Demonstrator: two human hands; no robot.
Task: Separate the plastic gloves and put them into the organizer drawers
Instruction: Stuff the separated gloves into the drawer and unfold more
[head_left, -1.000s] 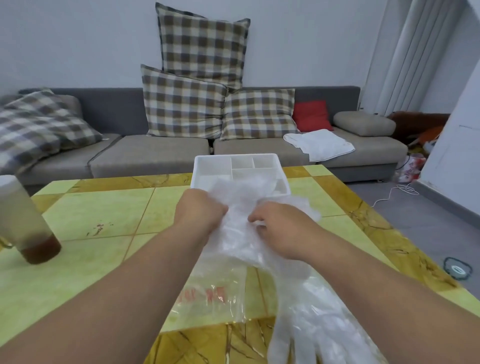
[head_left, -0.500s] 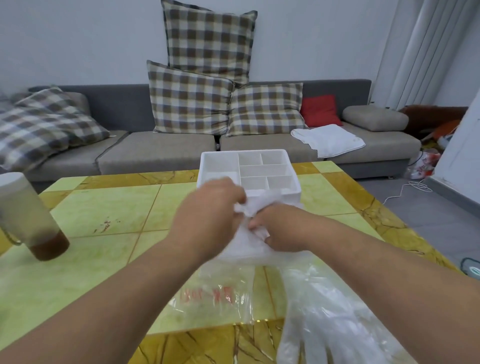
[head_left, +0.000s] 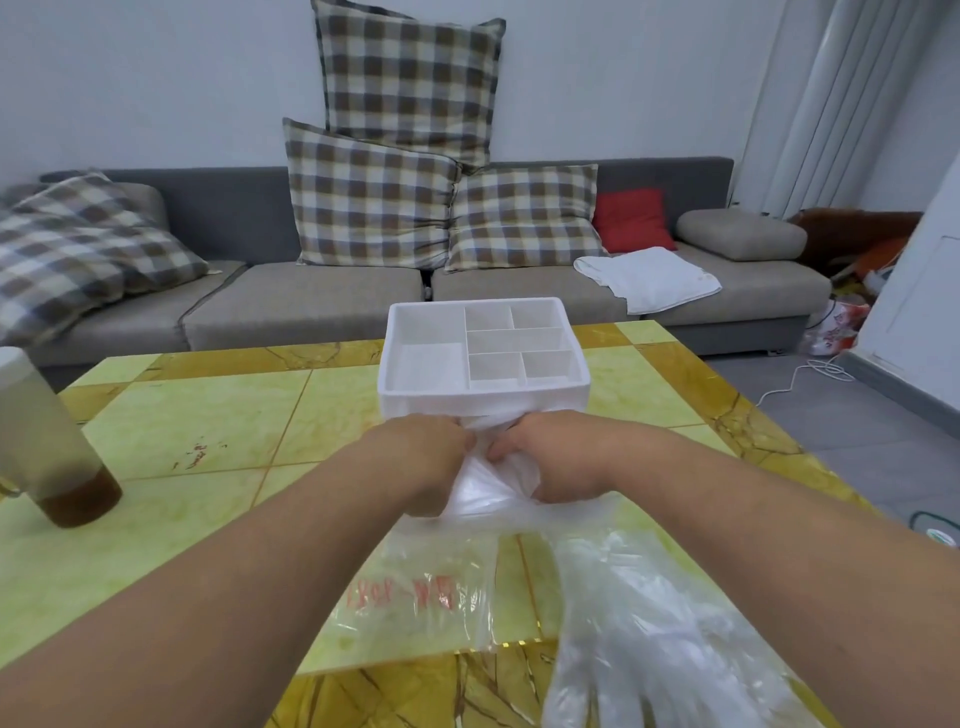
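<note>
Desk: yellow-green tiled top with amber marbled bands. It carries every item below up to the jar.

Organizer: white plastic tray at the far middle of the desk. One large compartment on the left; on the right, two small ones at the far side, one wide one in the middle and two small ones at the near side.

Left hand: fingers curled, gripping the left side of the bunched glove.

Right hand: fingers curled likewise, pinching the right side of the same bunch. The two hands are nearly touching.

Bunched glove: thin clear plastic, crumpled between both hands, held just in front of the organizer's near wall, outside the compartments.

Loose glove: clear plastic, lying flat on the near right of the desk, fingers pointing to the near edge. One layer or several, I cannot tell.

Bag: clear, with red print, flat on the desk under the forearms, just left of the loose glove.

Jar: cloudy, with brown liquid at its base, at the left edge of the desk.

Sofa: grey, beyond the desk. On it are checked cushions, a red cushion and a white cloth.

Cable: white, on the floor at the right.
</note>
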